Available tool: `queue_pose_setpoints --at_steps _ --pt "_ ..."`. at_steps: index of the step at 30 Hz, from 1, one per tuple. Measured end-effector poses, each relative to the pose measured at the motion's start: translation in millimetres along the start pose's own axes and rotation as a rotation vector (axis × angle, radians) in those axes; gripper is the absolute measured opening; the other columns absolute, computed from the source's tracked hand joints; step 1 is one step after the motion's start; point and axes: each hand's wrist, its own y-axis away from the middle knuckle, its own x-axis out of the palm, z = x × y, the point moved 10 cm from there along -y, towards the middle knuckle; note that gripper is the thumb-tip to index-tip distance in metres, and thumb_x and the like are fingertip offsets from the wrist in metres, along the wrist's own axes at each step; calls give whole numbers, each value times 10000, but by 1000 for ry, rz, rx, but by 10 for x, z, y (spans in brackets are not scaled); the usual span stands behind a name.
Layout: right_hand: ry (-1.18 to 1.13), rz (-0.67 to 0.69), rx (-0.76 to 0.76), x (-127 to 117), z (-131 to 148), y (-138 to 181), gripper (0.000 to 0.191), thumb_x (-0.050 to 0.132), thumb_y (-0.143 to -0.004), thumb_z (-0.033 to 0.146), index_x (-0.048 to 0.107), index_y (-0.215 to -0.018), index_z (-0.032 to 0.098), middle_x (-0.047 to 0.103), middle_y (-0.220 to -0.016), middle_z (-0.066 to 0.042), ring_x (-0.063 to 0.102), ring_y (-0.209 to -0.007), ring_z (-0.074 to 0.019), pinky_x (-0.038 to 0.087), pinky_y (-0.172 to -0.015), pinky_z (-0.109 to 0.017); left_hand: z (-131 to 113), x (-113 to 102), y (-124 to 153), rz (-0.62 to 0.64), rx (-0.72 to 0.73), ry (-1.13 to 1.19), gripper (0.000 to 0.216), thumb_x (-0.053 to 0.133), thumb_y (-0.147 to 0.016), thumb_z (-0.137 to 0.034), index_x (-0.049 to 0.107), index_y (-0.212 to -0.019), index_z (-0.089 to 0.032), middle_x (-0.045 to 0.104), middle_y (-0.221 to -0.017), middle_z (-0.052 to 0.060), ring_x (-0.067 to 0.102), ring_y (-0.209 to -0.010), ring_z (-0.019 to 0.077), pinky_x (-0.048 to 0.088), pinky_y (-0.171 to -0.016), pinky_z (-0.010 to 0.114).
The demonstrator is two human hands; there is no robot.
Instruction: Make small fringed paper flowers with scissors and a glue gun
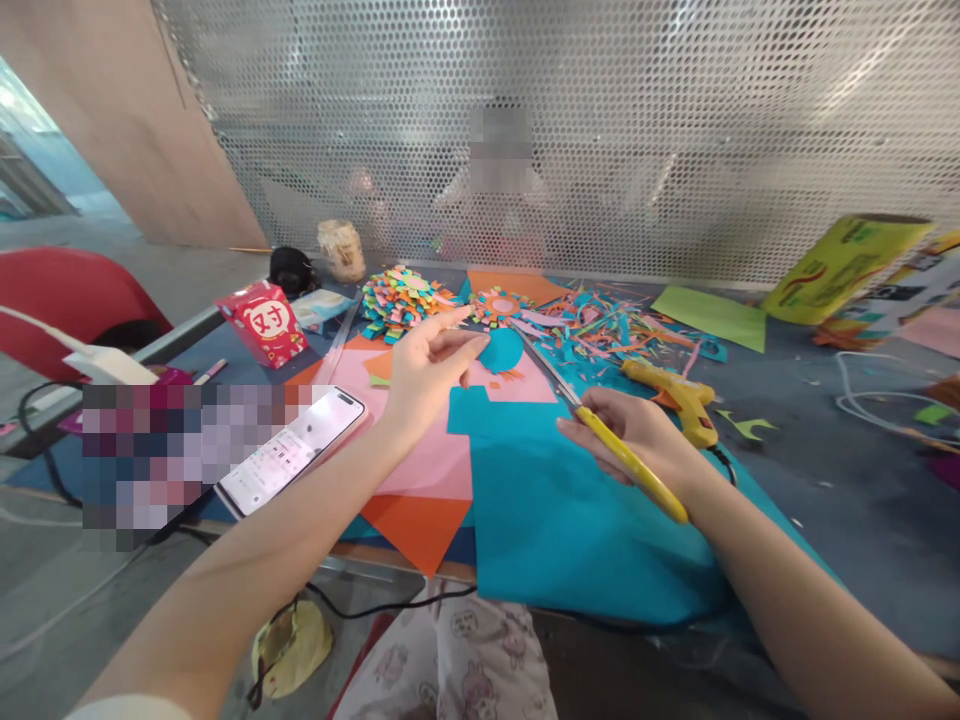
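My left hand is raised over the table, fingers pinched on the edge of a small teal paper disc. My right hand grips yellow-handled scissors; their blades point up and left toward the disc. Below both hands lie a large teal paper sheet, a pink sheet and an orange sheet.
A phone lies at the left by a red carton. A yellow glue gun rests right of my right hand. Multicoloured paper flowers and scraps sit behind. A person sits beyond the perforated screen.
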Motion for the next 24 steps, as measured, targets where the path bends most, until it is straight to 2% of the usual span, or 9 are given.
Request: queue_pose_setpoints --at_steps 10,24 --pt "5 32 16 16 -14 -3 445 674 -704 611 444 -672 232 380 -438 82 349 -381 -88 269 -389 -253 -75 52 26 15 35 -12 362 763 -681 -209 681 -1030 -159 720 -720 6 487 -397 50 412 -404 222" --pt "-10 29 1 42 -10 2 455 671 -701 625 442 -689 232 395 -462 82 364 -390 -93 291 -404 -254 -78 45 23 1 22 5 289 739 -691 -185 657 -966 -152 712 -711 4 500 -390 53 402 -391 223"
